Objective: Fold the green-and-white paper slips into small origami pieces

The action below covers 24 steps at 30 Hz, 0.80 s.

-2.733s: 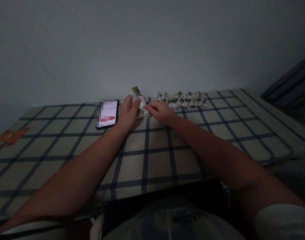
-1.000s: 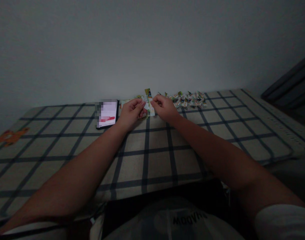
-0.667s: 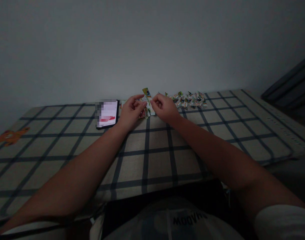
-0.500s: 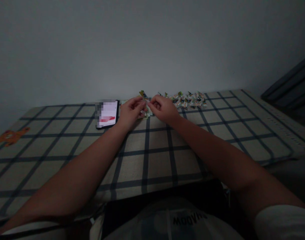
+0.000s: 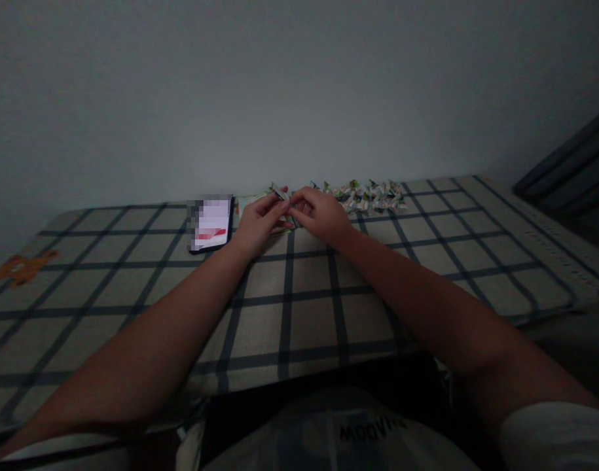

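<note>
My left hand [image 5: 260, 221] and my right hand [image 5: 323, 213] meet near the back of the table. Between their fingertips is a small folded piece of printed paper [image 5: 280, 193], its pointed end sticking up past the left fingers. The left hand is closed on it in a pinch, and the right thumb and finger pinch its near side. Under and behind the left hand lie pale green printed sheets [image 5: 245, 203], mostly covered. Just right of the right hand sit several small folded paper pieces [image 5: 372, 196] with white, green and orange print.
A phone [image 5: 211, 224] with a lit, partly blurred screen lies left of the hands. The checked tablecloth [image 5: 309, 327] has an orange animal figure [image 5: 24, 267] at far left. A pale wall [image 5: 299, 98] rises behind, and a dark slatted object [image 5: 569, 163] stands at right.
The folded paper piece has turned and dropped lower between the fingers, its tip now pointing up and left. The fingers have shifted slightly; phone and folded pieces stay put.
</note>
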Tool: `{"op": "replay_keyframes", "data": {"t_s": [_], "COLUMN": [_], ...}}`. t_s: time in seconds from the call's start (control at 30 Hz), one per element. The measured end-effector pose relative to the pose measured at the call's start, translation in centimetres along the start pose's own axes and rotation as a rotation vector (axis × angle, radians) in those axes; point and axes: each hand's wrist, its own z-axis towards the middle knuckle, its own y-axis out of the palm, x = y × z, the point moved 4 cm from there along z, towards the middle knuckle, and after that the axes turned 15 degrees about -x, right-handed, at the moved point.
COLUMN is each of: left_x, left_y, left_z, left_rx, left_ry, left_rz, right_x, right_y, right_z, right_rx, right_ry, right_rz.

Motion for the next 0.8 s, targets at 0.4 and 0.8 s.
{"op": "replay_keyframes", "data": {"t_s": [0.4,0.8], "left_x": [0.0,-0.4], "left_y": [-0.2,-0.7], "left_z": [-0.1,0.1], "left_rx": [-0.029,-0.001], "left_ry": [0.042,0.017], "left_rz": [-0.025,-0.028], "right_x": [1.7,0.9], "right_y": [0.9,0.5], "right_z": [0.8,0.5], "right_rx": [-0.024,-0.036], "right_ry": [0.006,-0.003], "right_rz": [0.274,0.230]}}
